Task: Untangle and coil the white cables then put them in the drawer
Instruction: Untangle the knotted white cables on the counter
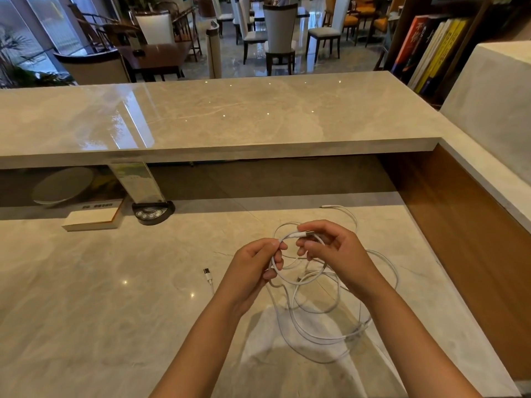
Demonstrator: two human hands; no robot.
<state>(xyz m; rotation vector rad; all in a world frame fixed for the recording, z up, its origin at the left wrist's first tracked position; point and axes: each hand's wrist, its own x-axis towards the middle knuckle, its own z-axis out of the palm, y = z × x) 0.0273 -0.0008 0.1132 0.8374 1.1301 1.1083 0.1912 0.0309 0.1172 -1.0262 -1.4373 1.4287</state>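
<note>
Both hands hold the thin white tangled cables over the pale marble desk. The right hand pinches a plug end, pointing left toward the left hand, which grips a loop. The knot probably hangs just below, near side.

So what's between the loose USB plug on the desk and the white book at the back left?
Head view: only bare marble desk lies between the USB plug and the white book.
</note>
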